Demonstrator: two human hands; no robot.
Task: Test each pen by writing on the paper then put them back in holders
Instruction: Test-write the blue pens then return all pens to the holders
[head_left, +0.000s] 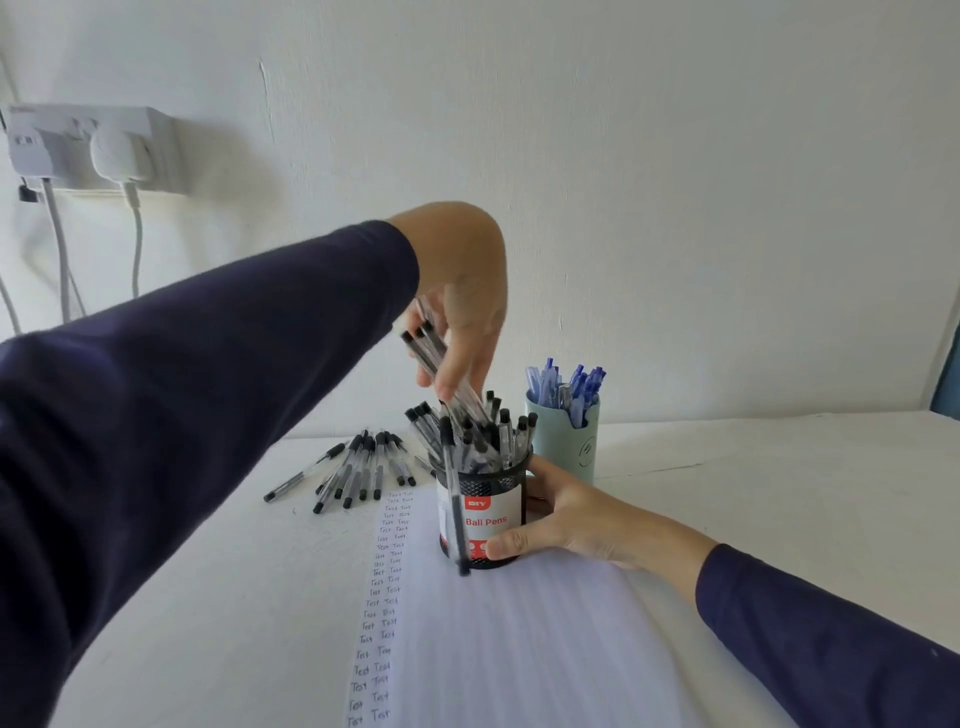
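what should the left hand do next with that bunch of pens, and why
Probably lower the left hand and let its bundle of clear black-capped pens slide into the black mesh holder: their lower ends already point into its mouth, and the right hand grips the holder steady. One blurred pen seems to be outside its front.

There were two holders on the table (779, 493): one black mesh holder (493, 506) and one pale green cup (563, 452). One sheet of paper (545, 649) bore two columns of the word "Test" (382, 597). About a dozen loose black pens (358, 467) lay flat. The left hand (462, 306) held roughly three capped pens (428, 345). The blue pens (566, 384) in the cup were too crowded to count.
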